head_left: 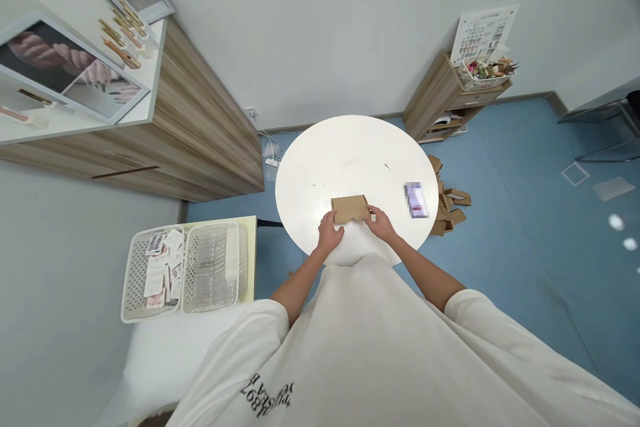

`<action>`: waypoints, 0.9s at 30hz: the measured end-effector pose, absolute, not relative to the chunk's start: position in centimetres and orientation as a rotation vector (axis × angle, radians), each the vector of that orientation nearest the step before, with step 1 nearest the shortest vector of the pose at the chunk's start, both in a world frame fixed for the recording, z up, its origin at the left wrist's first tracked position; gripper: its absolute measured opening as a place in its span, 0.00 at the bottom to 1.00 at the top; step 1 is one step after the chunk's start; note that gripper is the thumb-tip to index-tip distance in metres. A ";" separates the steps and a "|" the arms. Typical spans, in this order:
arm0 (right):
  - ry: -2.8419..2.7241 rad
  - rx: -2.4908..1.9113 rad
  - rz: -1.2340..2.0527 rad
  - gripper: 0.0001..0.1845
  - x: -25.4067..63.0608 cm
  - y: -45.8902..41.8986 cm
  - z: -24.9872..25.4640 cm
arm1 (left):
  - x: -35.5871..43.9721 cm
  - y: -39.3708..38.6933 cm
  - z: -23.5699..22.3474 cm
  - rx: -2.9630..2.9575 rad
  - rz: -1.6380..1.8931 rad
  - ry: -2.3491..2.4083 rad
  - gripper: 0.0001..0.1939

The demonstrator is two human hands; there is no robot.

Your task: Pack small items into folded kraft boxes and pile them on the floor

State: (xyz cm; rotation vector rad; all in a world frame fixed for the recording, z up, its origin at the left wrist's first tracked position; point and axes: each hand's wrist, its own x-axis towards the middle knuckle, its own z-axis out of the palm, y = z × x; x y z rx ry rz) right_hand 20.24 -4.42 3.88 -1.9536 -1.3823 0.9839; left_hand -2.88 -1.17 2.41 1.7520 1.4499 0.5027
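A flat brown cardboard piece (349, 207) lies on the near edge of a round white table (350, 160). My left hand (329, 233) grips its near left corner with curled fingers. My right hand (381, 223) holds its near right corner, fingers closed on the edge. A small blurred purple and white item (416, 199) lies on the table to the right of the cardboard, apart from both hands.
More folded cardboard pieces (449, 203) are piled on the blue floor right of the table. Two white baskets (187, 267) of small packets stand on a low surface at left. A wooden cabinet (165, 127) is at far left, a small wooden shelf unit (445, 100) by the back wall.
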 end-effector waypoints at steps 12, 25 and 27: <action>-1.281 -1.921 0.999 0.29 21.2 -1.1 4.8 | -1.0 3.8 3.6 1.633 0.574 1.585 0.21; -1.334 -2.015 1.000 0.24 22.5 0.8 4.6 | -1.7 7.4 5.0 1.647 0.418 1.518 0.15; -1.355 -2.013 0.997 0.24 22.7 0.9 4.5 | -1.8 7.7 5.1 1.663 0.397 1.520 0.14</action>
